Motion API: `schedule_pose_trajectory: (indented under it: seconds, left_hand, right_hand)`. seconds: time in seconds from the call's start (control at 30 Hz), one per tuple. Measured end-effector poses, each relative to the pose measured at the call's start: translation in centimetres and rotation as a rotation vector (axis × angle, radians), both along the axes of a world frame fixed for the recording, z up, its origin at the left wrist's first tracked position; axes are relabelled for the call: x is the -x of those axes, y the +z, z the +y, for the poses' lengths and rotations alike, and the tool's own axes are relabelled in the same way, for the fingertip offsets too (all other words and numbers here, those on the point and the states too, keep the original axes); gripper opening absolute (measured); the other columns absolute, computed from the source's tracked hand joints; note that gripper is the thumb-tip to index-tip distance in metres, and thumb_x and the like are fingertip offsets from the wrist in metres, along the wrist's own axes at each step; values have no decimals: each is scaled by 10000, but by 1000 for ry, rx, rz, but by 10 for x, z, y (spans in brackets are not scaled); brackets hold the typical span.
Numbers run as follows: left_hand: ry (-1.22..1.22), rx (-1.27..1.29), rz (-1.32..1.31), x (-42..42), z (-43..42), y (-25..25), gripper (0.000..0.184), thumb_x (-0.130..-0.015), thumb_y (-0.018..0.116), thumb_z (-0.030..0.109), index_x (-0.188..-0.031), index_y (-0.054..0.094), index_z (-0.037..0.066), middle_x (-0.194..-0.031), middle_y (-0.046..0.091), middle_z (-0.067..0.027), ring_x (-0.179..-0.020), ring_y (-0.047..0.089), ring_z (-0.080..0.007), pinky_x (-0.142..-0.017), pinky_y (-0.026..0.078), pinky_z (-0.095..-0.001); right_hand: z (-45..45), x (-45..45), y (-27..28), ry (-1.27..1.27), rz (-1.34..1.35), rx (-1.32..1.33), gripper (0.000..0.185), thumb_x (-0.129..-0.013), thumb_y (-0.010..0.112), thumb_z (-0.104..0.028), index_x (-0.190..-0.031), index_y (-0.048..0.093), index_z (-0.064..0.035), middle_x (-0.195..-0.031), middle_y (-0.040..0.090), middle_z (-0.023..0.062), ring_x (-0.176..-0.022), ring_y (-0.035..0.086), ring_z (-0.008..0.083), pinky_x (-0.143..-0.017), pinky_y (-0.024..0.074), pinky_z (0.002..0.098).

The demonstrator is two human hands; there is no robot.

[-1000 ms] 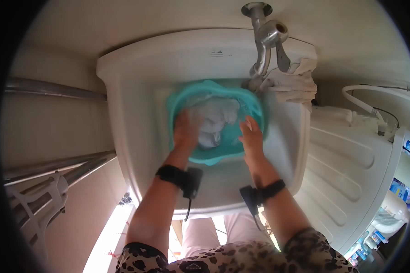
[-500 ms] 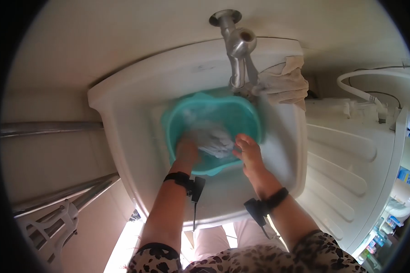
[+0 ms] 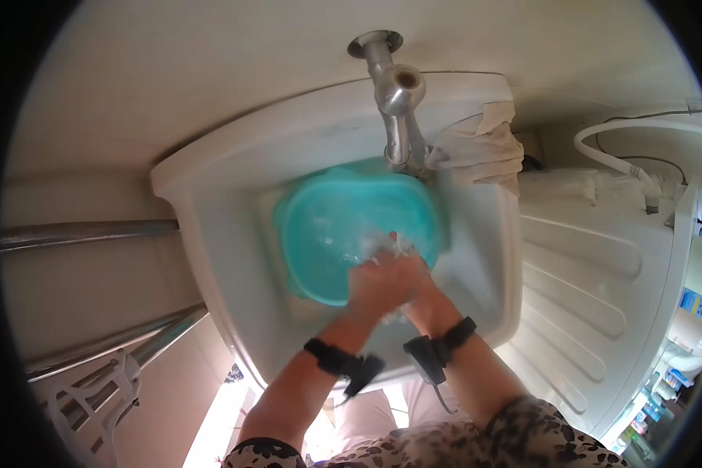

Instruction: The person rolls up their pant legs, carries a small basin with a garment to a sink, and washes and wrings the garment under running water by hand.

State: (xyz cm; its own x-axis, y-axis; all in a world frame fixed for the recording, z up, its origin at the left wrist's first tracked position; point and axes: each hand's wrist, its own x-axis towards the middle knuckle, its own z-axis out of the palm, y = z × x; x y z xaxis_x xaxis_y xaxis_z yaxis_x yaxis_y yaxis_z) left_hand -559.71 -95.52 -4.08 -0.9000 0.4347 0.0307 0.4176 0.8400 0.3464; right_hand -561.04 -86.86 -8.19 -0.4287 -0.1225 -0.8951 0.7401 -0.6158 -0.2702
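A turquoise basin (image 3: 320, 288) with water in it stands inside a white sink (image 3: 226, 257). My left hand (image 3: 376, 287) and my right hand (image 3: 420, 290) are pressed together above the basin's near right rim. Both look closed around a wet, greyish-white cloth (image 3: 392, 246), of which only a small blurred part shows past the fingers. Water splashes around the hands. Motion blur and the overlap of the hands hide most of the fingers and the cloth's shape.
A metal faucet (image 3: 400, 101) reaches over the sink's back edge. A beige rag (image 3: 483, 148) hangs at the back right corner. To the right stands a white ribbed appliance panel (image 3: 569, 288) with a pale hose (image 3: 600, 148). Metal bars (image 3: 93, 234) run along the left.
The cloth has left the basin water, lifted between my hands. My left hand moved right and my right hand moved slightly nearer me, so that they now meet. The view shifted slightly.
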Motion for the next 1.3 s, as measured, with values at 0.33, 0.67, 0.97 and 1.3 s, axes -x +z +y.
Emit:
schedule_pose_trajectory:
  seconds: [0.33,0.67,0.97,1.3]
  left_hand:
    - [414,231,-311,11,-72,-114,474,-843,563,290,-1260,406,129,-1137,545,-133,-1030,541,-330,-846,460,-399]
    - [538,-473,-665,9,-54,-112,459,-730,648,95,-1168,515,48,-1001,632,-150,-888,618,-287,-781,482,-330]
    - [54,-481,-473,2,4,23,262,-819,629,282,-768,592,28,-662,558,-132,-578,516,-268,-563,437,-335]
    - [926,-627,-1002,39,-56,-58,437,-825,593,427,-852,637,-6,-739,632,-149,-577,559,-253,-571,460,-324]
  right_hand:
    - [21,13,-19,170,285,-784,354,-866,582,-258,-1139,541,-36,-1068,569,89,-984,533,206,-834,423,328]
    - [11,2,1,114,-41,-639,568,-854,587,-378,-1260,446,-7,-1142,551,117,-1045,513,245,-913,389,352]
    - [34,8,3,-33,202,211,381,-861,547,-431,-1007,560,-80,-892,563,56,-779,539,176,-679,457,313]
    - [3,21,17,-72,123,-443,364,-849,572,-277,-1074,555,9,-943,572,65,-828,546,151,-684,449,299]
